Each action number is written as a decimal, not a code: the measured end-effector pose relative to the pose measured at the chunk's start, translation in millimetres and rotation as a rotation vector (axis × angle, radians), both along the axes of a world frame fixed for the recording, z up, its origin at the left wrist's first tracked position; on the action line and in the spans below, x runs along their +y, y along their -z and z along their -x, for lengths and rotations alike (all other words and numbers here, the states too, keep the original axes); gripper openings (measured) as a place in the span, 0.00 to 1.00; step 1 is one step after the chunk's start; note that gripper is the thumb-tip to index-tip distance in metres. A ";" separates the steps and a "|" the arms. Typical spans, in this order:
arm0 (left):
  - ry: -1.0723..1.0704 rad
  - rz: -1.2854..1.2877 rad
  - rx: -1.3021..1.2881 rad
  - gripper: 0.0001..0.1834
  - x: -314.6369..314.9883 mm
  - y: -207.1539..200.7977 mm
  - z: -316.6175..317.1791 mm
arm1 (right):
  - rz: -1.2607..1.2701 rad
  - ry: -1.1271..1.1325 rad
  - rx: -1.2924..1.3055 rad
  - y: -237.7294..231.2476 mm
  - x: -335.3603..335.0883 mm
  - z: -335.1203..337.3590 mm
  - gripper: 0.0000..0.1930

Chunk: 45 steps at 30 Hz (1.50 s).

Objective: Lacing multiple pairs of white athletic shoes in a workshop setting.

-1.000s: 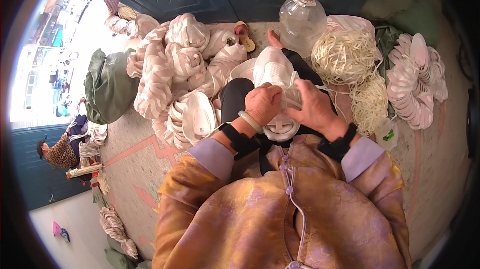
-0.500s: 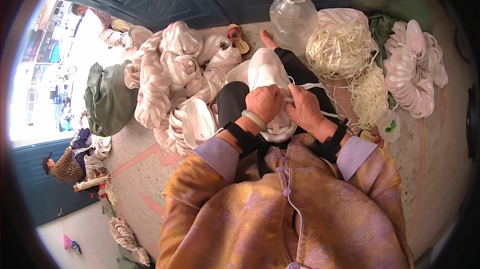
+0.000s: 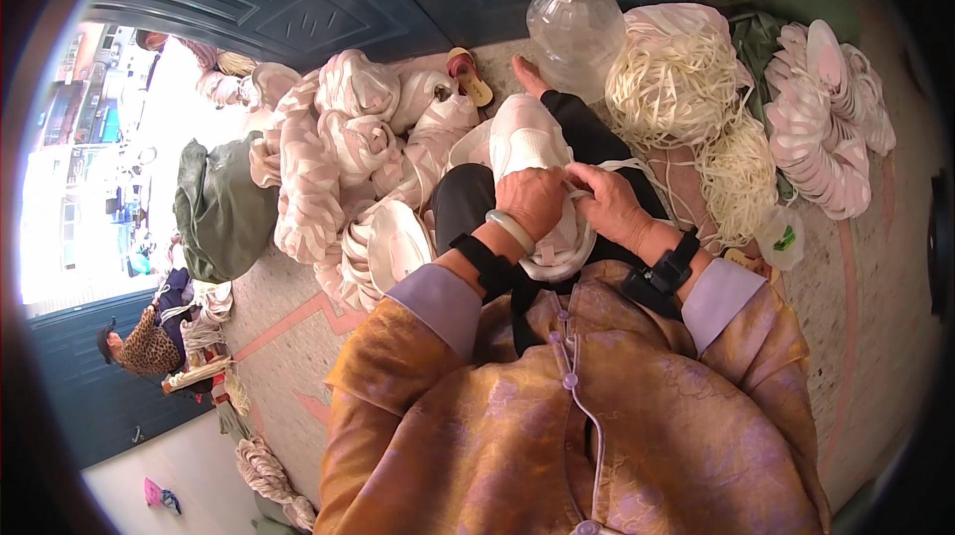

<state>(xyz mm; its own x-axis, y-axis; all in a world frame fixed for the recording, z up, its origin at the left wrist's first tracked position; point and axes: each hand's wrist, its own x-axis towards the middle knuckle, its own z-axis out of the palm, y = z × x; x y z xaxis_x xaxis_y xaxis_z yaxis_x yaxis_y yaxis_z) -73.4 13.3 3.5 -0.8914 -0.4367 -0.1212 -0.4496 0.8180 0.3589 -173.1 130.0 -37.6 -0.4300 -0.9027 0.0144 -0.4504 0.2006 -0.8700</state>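
Note:
A white shoe upper [image 3: 530, 132] lies across my lap, its toe pointing away from me. My left hand [image 3: 527, 203] is closed on its lacing area, fingers curled under so the tips are hidden. Close by on the right, my right hand [image 3: 612, 205] pinches at the upper's opening. A pale flat shoelace [image 3: 629, 165] runs from there toward the right, and the fingertips appear closed on it. The two hands nearly touch. Below them shows the rounded heel end of the upper.
Heaped shoe uppers [image 3: 348, 137] cover the floor on the left, beside a dark green sack [image 3: 224, 212]. To the right are a pile of cream laces [image 3: 671, 88] and stacked uppers [image 3: 811, 152]. A red-capped clear jug [image 3: 574, 33] stands ahead. Another person [image 3: 149, 341] sits far left.
My right hand has drawn in slightly toward the left hand, its fingertips now closer to it over the upper. The left hand keeps its hold. The whole view has shifted a little.

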 end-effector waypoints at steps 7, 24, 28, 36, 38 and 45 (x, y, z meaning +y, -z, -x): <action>0.096 0.074 0.105 0.08 -3.7 -0.9 -17.8 | -0.001 0.053 -0.095 -9.8 3.4 -5.3 0.25; -0.815 0.221 -0.426 0.09 -108.4 5.6 -376.4 | 0.075 0.083 -0.038 -3.6 7.2 -3.7 0.26; -0.881 0.223 -0.579 0.09 -97.7 18.5 -372.4 | 0.074 0.089 -0.021 -4.4 5.7 -4.5 0.27; -0.506 -0.087 0.195 0.09 -75.2 2.9 -202.5 | -0.090 0.107 -0.146 -28.0 -8.2 4.8 0.26; -0.403 -0.162 0.273 0.08 -60.8 -14.5 -159.7 | -0.200 0.150 -0.141 -32.9 -15.2 11.9 0.25; -0.061 -0.122 0.331 0.08 -42.7 -6.1 -95.8 | -0.261 0.211 -0.312 -15.8 -28.9 11.4 0.18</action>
